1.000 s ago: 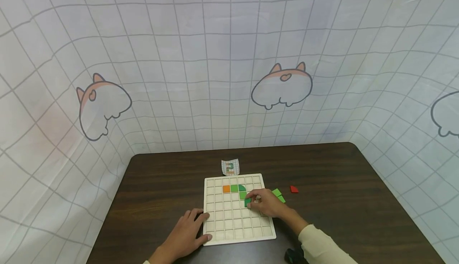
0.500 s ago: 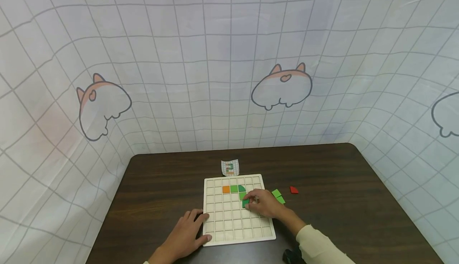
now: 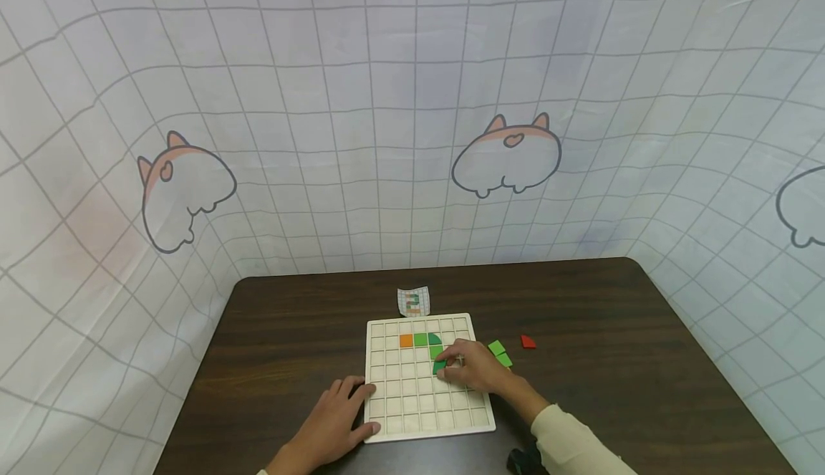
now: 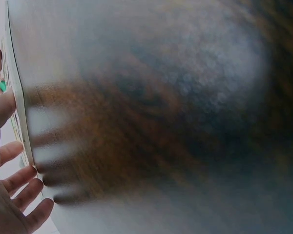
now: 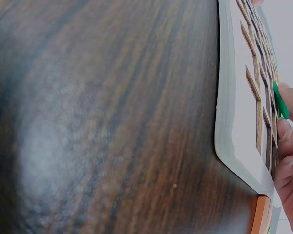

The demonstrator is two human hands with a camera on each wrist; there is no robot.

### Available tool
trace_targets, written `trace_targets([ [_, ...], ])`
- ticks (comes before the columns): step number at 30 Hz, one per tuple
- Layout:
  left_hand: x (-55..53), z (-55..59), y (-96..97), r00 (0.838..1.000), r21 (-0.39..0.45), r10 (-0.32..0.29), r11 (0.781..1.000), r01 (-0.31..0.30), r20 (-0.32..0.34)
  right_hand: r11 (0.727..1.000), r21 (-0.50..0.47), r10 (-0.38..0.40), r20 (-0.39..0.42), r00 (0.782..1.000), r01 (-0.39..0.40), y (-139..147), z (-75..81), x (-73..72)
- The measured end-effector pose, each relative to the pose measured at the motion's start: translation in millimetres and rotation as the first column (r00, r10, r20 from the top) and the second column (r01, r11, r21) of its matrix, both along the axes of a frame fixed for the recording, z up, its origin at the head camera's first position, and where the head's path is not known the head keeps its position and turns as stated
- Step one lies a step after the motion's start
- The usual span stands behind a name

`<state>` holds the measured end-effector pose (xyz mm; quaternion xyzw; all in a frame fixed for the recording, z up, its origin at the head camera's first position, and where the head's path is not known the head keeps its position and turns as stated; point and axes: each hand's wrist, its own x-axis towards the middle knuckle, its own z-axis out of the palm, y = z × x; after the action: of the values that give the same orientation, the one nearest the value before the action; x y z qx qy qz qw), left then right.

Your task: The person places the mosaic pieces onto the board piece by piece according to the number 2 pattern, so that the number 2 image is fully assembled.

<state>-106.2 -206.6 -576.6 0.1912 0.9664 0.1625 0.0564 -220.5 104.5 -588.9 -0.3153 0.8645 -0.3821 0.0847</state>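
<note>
A cream square grid board (image 3: 419, 407) lies on the dark table. My right hand (image 3: 477, 367) reaches over it from the right, pinching a dark green tile (image 3: 438, 367) between thumb and fingers. In the right wrist view the green tile (image 5: 280, 100) is tilted at the fingertips, low over the grid. Just beyond it sits a light green tile (image 3: 436, 352) in a cell. Farther up are a dark green quarter-round tile (image 3: 435, 339), another light green tile (image 3: 421, 339) and an orange tile (image 3: 406, 341). My left hand (image 3: 331, 421) rests at the board's left edge, fingers spread and touching it.
Light green tiles (image 3: 497, 347) lie on the table right of the board, with a red quarter-round tile (image 3: 528, 342) farther right. Behind the board is a small printed pattern card (image 3: 414, 301). A grid-patterned curtain (image 3: 322, 138) surrounds the table.
My right hand has shifted slightly left with the dark green tile, which now sits below the light green one. The left hand stays on the board's edge.
</note>
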Motion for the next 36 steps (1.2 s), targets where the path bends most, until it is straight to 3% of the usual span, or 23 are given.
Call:
trace_targets([
  [24, 0.4, -0.7, 1.4, 1.000, 0.001, 0.006, 1.000, -0.006, -0.016, 0.999, 0.050, -0.014, -0.035, 0.999, 0.016, -2.3, 1.7, -0.8],
  [36, 2.3, 3.8, 0.9, 1.000, 0.018, -0.011, 1.000, 0.011, -0.024, 0.999, 0.033, 0.020, -0.065, 0.998, -0.018, 0.4, 3.6, -3.1],
])
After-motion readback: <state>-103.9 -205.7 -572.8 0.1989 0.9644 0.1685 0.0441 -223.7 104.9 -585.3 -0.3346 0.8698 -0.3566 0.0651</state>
